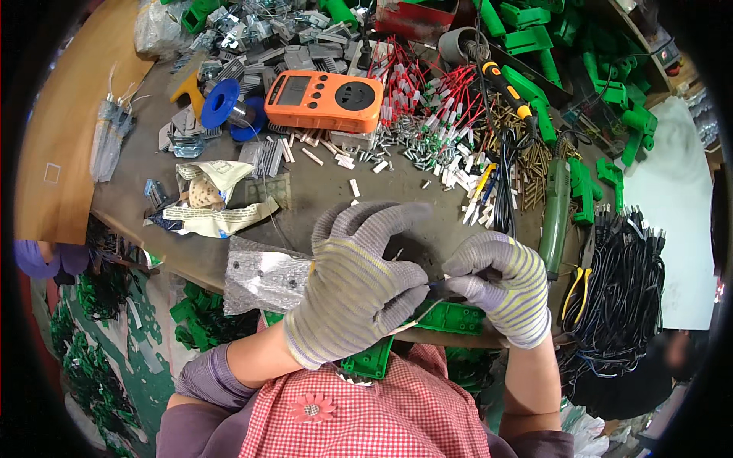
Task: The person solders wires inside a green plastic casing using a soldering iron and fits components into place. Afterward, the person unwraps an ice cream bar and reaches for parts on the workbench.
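Workbench [314, 187], two hands [359, 286] [505, 286], green casing [458, 319], one meter [324, 101]

I see the left gloved hand [355, 286] arched, upper fingers [385, 216] extended rightward; the right gloved hand [505, 286] curls just beside it, both forearms [263, 359] angling upward.

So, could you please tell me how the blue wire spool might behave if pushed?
The blue wire spool would probably roll, as its round flanges seem to stand on edge. Its thin, trailing wire curves loosely, so it would likely flex.
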Demonstrator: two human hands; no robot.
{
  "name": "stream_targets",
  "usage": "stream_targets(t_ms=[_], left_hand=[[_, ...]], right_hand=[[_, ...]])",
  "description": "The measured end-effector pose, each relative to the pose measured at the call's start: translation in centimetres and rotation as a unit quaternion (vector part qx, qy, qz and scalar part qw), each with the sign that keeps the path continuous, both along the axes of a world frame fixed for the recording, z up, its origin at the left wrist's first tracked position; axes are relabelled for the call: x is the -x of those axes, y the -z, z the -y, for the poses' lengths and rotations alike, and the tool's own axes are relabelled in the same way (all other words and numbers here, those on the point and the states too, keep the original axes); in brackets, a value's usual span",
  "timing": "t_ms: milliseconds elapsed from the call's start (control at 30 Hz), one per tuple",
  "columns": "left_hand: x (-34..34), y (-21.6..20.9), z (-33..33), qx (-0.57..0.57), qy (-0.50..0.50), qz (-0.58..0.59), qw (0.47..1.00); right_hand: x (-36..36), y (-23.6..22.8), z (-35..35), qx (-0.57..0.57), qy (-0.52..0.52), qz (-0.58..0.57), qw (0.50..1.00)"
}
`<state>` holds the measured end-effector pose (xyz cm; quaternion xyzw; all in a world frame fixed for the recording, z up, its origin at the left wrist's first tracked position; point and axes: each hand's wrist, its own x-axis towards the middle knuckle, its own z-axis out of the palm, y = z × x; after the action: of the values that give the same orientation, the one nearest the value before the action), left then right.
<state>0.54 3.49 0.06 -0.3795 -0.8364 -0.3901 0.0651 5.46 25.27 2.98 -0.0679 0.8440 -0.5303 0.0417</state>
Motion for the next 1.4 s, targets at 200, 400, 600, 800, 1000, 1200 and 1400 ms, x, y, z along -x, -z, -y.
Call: stream_targets(t_ms=[200,400,600,800,1000,1200,1400], left_hand=[[-0.2,-0.5,-0.3,0.012,0.005,0.005,1.000],[-0.3,-0.4,-0.2,0.011,0.003,0.022,1.000],[-0.8,-0.8,-0.6,0.073,-0.020,-0.043,0.996],[-0.7,-0.9,-0.7,0.046,0.001,-0.019,0.999],[-0.7,-0.7,-0.5,0.054,-0.020,-0.029,0.998],[-0.8,-0.7,-0.6,0.048,-0.014,-0.035,0.998],[-0.7,-0.6,-0.8,0.037,-0.005,-0.036,0.999]], right_hand=[[-0.4,1.4,1.4,-0.041,0.030,-0.207,0.977],[-0.8,-0.3,0.4,-0.037,0.024,-0.090,0.995],[-0.7,-1.2,1.2,-0.107,0.021,-0.055,0.993],[-0.3,-1.1,0.2,-0.247,-0.079,-0.190,0.947],[-0.9,-2.2,0.4,-0.063,0.052,0.026,0.996],[-0.8,-1.6,0.9,-0.075,0.017,0.016,0.997],[-0.6,-1.2,0.5,-0.129,-0.013,-0.049,0.990]])
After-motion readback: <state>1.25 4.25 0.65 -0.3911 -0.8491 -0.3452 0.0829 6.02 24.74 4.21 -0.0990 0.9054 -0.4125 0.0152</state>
